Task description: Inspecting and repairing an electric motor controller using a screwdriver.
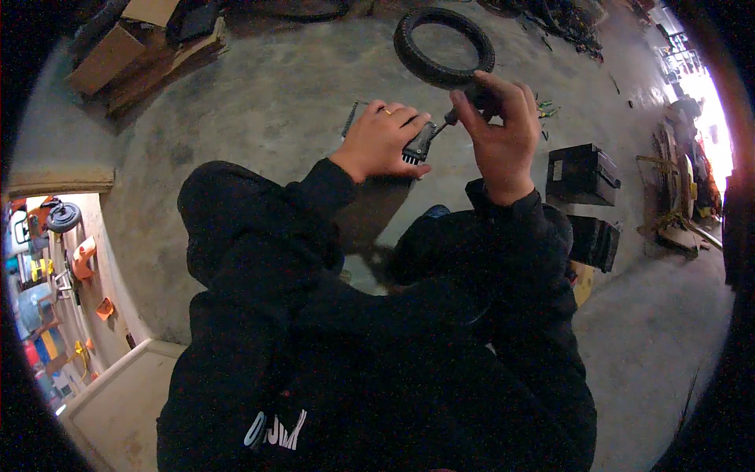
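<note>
At upper left, a cardboard box (108, 59) runs off into the dark rim. The left hand (381, 141) clamps a dark finned part (420, 146) ahead of the knees, covering much of it. A screwdriver (443, 126) points at it; whether the tip touches is unclear. The tyre (406, 53) lies beyond, slightly overlapped by the right hand (505, 134), apart from the left and gripping the screwdriver's half-hidden handle. Rightmost, two black boxes (580, 175) stand, the nearer partly behind the sleeve (515, 211).

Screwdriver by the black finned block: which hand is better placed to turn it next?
Right, most likely. The right hand holds the screwdriver, its shaft angled toward the black finned block. The left hand grips that block and would probably have to let go first.
</note>
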